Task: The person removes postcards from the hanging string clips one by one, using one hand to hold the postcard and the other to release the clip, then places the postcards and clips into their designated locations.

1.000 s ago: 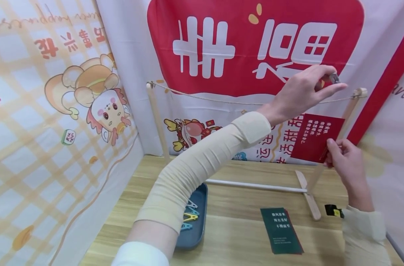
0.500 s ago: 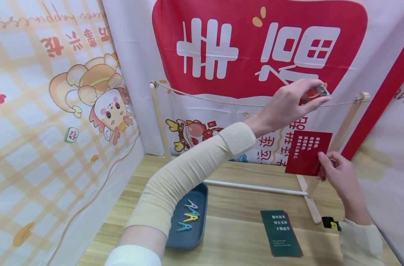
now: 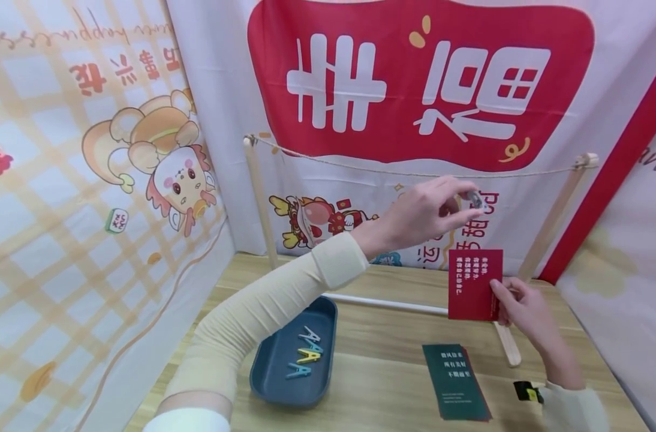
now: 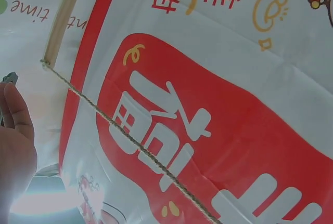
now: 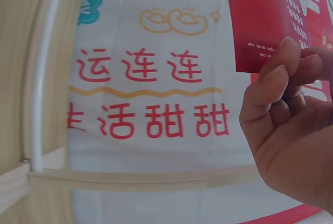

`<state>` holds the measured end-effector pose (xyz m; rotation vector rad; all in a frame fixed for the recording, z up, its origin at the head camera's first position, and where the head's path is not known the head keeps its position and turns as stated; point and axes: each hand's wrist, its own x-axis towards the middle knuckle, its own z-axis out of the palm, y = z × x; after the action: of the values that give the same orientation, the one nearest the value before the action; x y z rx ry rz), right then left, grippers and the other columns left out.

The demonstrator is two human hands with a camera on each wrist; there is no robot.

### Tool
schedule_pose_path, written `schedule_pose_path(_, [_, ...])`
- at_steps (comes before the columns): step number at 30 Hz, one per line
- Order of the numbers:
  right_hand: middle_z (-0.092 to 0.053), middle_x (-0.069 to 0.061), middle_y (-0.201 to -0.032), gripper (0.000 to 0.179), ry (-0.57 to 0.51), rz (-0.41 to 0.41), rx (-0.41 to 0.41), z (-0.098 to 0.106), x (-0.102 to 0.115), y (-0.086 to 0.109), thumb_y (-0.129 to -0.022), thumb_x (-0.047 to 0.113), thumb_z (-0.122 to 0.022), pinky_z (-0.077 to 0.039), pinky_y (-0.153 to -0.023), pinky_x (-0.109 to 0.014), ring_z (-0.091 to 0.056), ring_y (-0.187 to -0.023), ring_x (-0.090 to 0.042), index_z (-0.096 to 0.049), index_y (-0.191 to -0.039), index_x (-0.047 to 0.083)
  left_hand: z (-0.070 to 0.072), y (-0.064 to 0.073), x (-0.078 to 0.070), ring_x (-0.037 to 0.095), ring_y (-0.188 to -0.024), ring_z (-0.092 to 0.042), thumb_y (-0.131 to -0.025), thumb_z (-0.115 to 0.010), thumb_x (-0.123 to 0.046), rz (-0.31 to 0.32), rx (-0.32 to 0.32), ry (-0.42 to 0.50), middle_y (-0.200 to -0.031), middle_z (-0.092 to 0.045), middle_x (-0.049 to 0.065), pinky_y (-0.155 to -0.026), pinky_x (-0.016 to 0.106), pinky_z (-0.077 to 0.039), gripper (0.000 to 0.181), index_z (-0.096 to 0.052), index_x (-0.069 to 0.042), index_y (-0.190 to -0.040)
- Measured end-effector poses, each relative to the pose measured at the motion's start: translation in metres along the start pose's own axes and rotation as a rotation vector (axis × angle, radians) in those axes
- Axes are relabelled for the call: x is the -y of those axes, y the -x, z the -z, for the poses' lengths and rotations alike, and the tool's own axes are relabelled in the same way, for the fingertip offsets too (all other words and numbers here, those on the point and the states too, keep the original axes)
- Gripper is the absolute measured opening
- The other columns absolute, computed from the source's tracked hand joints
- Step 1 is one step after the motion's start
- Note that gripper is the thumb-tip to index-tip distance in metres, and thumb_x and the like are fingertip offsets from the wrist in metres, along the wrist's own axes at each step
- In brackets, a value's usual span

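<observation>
My left hand (image 3: 421, 211) pinches a small grey clothespin (image 3: 475, 199) between thumb and fingertips, in front of the backdrop and just below the string (image 3: 355, 170). Only the clothespin's tip (image 4: 10, 77) shows at the edge of the left wrist view. In my right hand (image 3: 529, 307) a red card (image 3: 472, 283) with white writing is pinched by its right edge, upright and apart from the string. The right wrist view shows thumb and fingers on the card's corner. The string runs between two wooden posts and sags slightly.
A blue tray (image 3: 274, 378) with several clothespins (image 3: 309, 355) stands left on the wooden table (image 3: 376, 372). Green and red cards (image 3: 457, 381) lie stacked to the right. A white rod (image 3: 387, 303) joins the stand's base. A black and yellow object (image 3: 526, 391) lies near the right sleeve.
Both hands have moved left and down, carrying the clothespin and the red card. The left hand has dropped from string height to below it. The card now hangs straighter.
</observation>
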<state>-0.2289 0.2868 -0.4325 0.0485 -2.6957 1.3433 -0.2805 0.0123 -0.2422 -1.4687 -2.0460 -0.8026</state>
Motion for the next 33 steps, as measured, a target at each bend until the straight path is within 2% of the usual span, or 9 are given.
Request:
schedule_pose_path(6, [-0.06,-0.011,-0.069,0.046,-0.011,-0.02,0.026,-0.007,-0.008,0.006,-0.1,0.048,-0.047,-0.052,-0.052,-0.029,-0.058,-0.055,-0.022,-0.051,-0.1,0.003,-0.004,0.026,0.003,0.001,-0.084,-0.064,-0.089,-0.073,-0.025,-0.009,0.027,-0.02,-0.11,-0.068,0.006,-0.078,0.004,-0.047,0.043,-0.061,-0.002,-0.123])
schedule_pose_path(13, [-0.058,-0.01,-0.066,0.047,-0.072,-0.063,0.085,-0.014,-0.018,0.013,-0.1,0.05,-0.048,-0.053,-0.052,-0.031,-0.057,-0.055,-0.023,-0.051,-0.098,0.002,-0.007,0.051,0.01,-0.001,-0.076,-0.062,-0.087,-0.076,-0.024,0.088,0.052,0.054,-0.105,-0.069,0.005,-0.073,0.008,-0.051,0.037,-0.061,-0.005,-0.115])
schedule_pose_path(17, [-0.056,-0.009,-0.066,0.047,-0.104,-0.093,0.117,-0.02,-0.022,0.015,-0.099,0.049,-0.049,-0.053,-0.052,-0.032,-0.056,-0.055,-0.021,-0.051,-0.098,0.003,-0.004,0.065,0.016,-0.001,-0.077,-0.063,-0.086,-0.077,-0.025,0.104,0.061,0.06,-0.102,-0.07,0.004,-0.072,0.01,-0.052,0.038,-0.062,-0.006,-0.115])
schedule_pose_path(23, [-0.056,-0.007,-0.065,0.048,-0.133,-0.178,0.205,-0.032,-0.034,0.02,-0.1,0.048,-0.05,-0.051,-0.052,-0.031,-0.055,-0.054,-0.019,-0.054,-0.102,0.001,0.002,0.09,0.022,0.0,-0.079,-0.065,-0.083,-0.08,-0.024,0.102,0.051,0.085,-0.102,-0.071,0.004,-0.072,0.014,-0.055,0.04,-0.065,-0.005,-0.115])
schedule_pose_path(28, [-0.052,-0.004,-0.06,0.047,-0.128,-0.225,0.273,-0.04,-0.051,0.028,-0.1,0.048,-0.049,-0.049,-0.051,-0.03,-0.053,-0.052,-0.018,-0.054,-0.098,0.001,0.003,0.107,0.026,0.001,-0.082,-0.065,-0.083,-0.08,-0.023,0.114,0.02,0.062,-0.103,-0.068,0.005,-0.072,0.014,-0.055,0.036,-0.065,-0.006,-0.111])
schedule_pose_path(33, [-0.053,-0.001,-0.058,0.046,-0.163,-0.25,0.383,-0.049,-0.067,0.036,-0.1,0.047,-0.049,-0.049,-0.05,-0.03,-0.053,-0.051,-0.016,-0.054,-0.094,0.002,0.006,0.125,0.027,0.003,-0.076,-0.064,-0.081,-0.081,-0.02,0.136,0.009,0.094,-0.097,-0.068,0.003,-0.068,0.015,-0.055,0.034,-0.066,-0.006,-0.108])
